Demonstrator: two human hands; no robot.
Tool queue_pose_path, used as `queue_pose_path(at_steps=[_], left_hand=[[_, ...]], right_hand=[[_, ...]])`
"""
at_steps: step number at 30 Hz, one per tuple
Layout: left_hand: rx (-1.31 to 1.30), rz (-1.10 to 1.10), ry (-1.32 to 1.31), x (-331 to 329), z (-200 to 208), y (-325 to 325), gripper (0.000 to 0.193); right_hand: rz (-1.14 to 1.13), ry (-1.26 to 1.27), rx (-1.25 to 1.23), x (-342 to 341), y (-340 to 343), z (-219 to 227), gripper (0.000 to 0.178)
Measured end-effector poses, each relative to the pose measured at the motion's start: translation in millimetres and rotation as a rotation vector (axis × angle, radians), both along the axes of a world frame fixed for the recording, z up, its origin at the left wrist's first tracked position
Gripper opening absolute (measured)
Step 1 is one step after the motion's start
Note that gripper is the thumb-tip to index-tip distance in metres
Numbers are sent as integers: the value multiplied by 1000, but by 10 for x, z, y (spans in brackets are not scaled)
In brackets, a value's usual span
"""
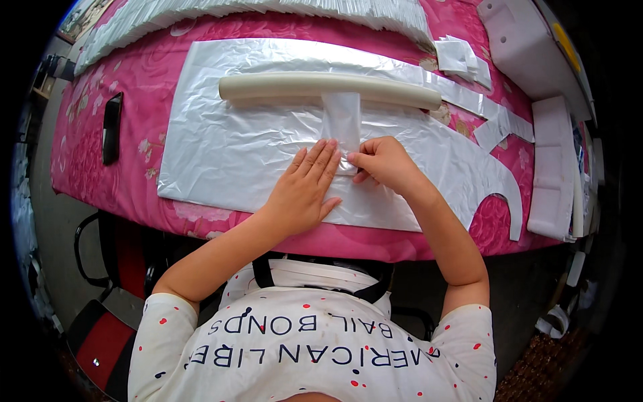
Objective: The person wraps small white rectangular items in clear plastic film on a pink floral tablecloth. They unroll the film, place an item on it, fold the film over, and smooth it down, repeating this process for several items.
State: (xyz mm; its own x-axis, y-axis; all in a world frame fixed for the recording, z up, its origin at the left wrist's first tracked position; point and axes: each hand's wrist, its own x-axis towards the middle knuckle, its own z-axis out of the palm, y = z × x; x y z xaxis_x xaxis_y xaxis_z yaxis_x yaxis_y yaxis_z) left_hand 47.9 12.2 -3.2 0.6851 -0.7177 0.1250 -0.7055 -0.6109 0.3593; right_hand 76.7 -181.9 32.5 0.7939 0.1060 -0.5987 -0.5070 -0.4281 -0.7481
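A large white plastic sheet lies spread on the table, with long strap-like ends reaching right. On it, a narrow folded piece of thin white plastic stretches from the pale tube down to my hands. My left hand lies flat with fingers stretched out, its fingertips touching the folded piece's lower left edge. At the lower right edge, my right hand is closed, thumb and forefinger pinching the folded piece. The cream-coloured tube rests across the sheet beyond both hands, touching the folded piece's top.
A pink flowered cloth covers the table. A black phone-like object lies at left. Long rows of white folded plastic line the far side; a small stack sits far right. White foam boxes stand at the right edge.
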Motion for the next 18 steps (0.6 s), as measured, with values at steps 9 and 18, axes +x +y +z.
queue_pose_path(at_steps=[9,18], left_hand=[[20,-15,-49,101,103,-34,63],[-58,53,-276,253,-2,-136,41]], right_hand=[[188,-848,-696,-314,63,-120,56],[658,-1101,-504,7,-195,-219,51]])
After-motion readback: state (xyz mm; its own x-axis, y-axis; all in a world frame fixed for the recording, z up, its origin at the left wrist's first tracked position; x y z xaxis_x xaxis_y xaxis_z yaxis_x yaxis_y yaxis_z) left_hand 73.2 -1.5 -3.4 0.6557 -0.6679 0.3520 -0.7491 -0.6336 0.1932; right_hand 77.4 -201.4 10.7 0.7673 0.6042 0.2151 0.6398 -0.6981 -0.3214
